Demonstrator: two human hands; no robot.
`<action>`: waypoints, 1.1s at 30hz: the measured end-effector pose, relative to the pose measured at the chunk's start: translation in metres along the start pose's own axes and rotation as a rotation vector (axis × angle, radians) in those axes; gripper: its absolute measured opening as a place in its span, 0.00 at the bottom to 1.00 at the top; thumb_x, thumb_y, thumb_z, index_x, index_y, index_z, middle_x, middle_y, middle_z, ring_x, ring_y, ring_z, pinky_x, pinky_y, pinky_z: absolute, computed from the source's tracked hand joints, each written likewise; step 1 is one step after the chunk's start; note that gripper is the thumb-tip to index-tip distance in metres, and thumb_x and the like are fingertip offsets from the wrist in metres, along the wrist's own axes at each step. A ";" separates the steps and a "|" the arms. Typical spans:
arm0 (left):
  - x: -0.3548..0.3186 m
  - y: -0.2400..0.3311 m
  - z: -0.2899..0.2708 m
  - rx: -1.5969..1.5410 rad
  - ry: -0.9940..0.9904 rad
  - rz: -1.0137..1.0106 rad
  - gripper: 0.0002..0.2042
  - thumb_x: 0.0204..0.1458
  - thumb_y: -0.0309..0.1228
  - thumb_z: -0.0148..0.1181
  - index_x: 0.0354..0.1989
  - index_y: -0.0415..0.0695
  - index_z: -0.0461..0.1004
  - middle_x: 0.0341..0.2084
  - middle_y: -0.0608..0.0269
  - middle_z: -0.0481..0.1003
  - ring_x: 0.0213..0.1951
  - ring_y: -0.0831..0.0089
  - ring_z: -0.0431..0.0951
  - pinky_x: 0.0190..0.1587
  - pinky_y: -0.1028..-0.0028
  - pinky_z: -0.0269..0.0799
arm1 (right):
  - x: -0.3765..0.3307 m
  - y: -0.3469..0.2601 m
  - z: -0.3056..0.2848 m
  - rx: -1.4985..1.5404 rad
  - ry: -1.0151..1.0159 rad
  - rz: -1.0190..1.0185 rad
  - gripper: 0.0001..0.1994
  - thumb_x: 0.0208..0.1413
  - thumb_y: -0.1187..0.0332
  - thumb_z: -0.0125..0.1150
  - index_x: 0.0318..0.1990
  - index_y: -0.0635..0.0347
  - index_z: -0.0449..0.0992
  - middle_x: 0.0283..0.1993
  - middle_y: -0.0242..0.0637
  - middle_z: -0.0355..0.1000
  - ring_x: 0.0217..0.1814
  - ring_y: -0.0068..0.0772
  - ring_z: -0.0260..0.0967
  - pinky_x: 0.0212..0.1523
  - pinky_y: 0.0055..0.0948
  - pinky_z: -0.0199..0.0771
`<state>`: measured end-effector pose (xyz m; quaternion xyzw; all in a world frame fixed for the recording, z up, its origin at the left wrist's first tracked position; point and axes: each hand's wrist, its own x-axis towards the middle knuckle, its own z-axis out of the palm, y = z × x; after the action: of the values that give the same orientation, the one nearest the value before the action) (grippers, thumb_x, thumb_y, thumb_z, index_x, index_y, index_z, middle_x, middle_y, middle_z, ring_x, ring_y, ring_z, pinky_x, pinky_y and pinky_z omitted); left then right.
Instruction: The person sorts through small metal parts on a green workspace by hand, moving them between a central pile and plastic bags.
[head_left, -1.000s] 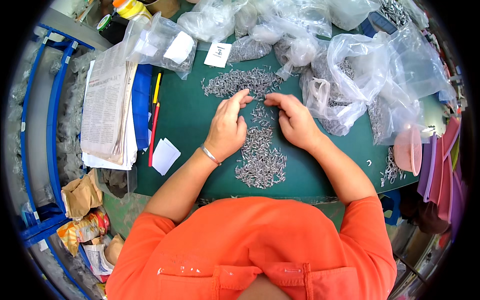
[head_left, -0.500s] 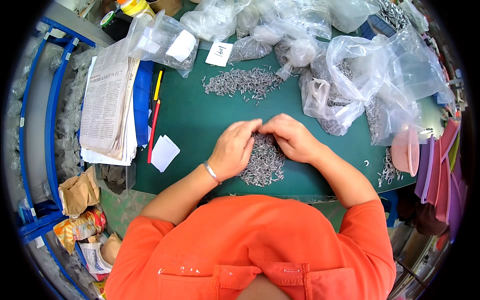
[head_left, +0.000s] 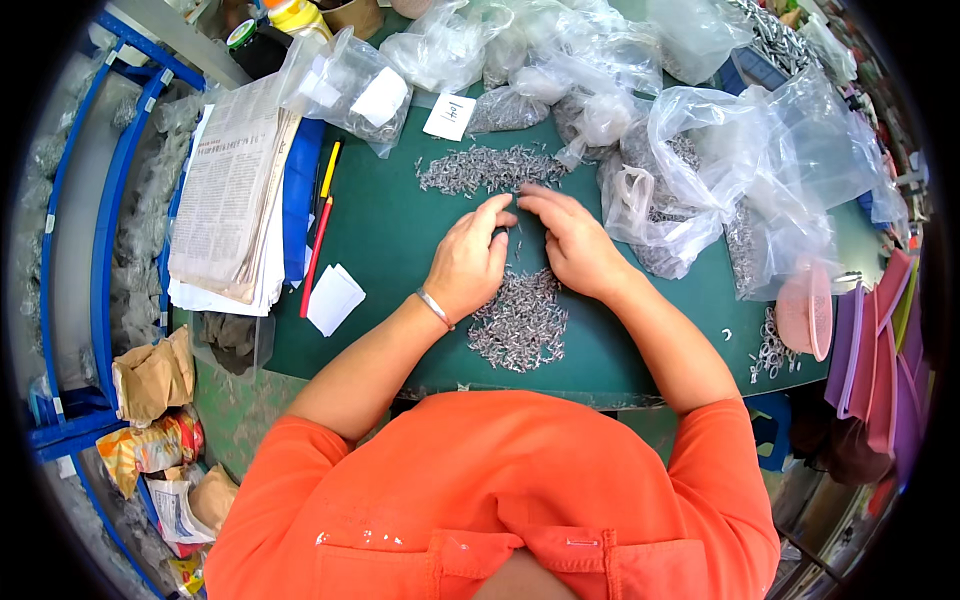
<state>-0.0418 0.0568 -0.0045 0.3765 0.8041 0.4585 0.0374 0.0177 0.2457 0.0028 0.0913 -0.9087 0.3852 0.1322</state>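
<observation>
A near pile of small silver metal pieces [head_left: 518,322] lies on the green tabletop close to my body; they are too small to name. A longer, flatter heap of similar pieces [head_left: 490,170] lies farther away. My left hand [head_left: 468,258], with a silver bangle on its wrist, is curved over the table between the two heaps. Opposite it, my right hand [head_left: 578,245] curves inward, fingertips close to the far heap's near edge. Both hands have fingers stretched out, with a gap between the palms. A few stray pieces lie in that gap.
Filled clear plastic bags [head_left: 690,170] crowd the back and right. Newspapers [head_left: 230,190], a red pen [head_left: 317,258], a yellow pen [head_left: 330,170] and white paper slips [head_left: 335,299] are on the left. A pink basket [head_left: 805,310] stands at the right beside metal rings [head_left: 772,350].
Both hands have moved away from me, off the near pile toward the far heap. My fingertips have come apart. The whole view has shifted slightly.
</observation>
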 end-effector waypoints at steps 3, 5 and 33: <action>0.006 -0.002 0.001 -0.008 0.093 -0.009 0.26 0.52 0.19 0.54 0.62 0.37 0.61 0.50 0.49 0.76 0.54 0.52 0.73 0.58 0.58 0.67 | -0.002 -0.002 -0.002 0.068 -0.017 0.019 0.25 0.45 0.86 0.51 0.54 0.64 0.72 0.58 0.51 0.71 0.62 0.55 0.67 0.63 0.44 0.66; 0.009 -0.010 0.007 0.051 0.108 0.060 0.26 0.52 0.19 0.54 0.62 0.37 0.61 0.50 0.50 0.76 0.54 0.52 0.73 0.58 0.59 0.66 | -0.001 0.002 0.002 -0.014 0.042 -0.040 0.26 0.46 0.87 0.49 0.56 0.64 0.71 0.59 0.50 0.70 0.63 0.52 0.66 0.64 0.41 0.65; -0.039 0.007 0.024 -0.574 0.252 -0.267 0.19 0.65 0.31 0.51 0.59 0.33 0.63 0.61 0.44 0.64 0.61 0.58 0.67 0.64 0.64 0.63 | -0.037 -0.036 0.039 -0.247 -0.167 -0.233 0.31 0.43 0.59 0.71 0.56 0.60 0.71 0.62 0.46 0.62 0.63 0.53 0.59 0.60 0.49 0.64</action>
<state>0.0000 0.0508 -0.0240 0.1825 0.6829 0.7000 0.1017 0.0558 0.1951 -0.0112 0.2107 -0.9402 0.2438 0.1104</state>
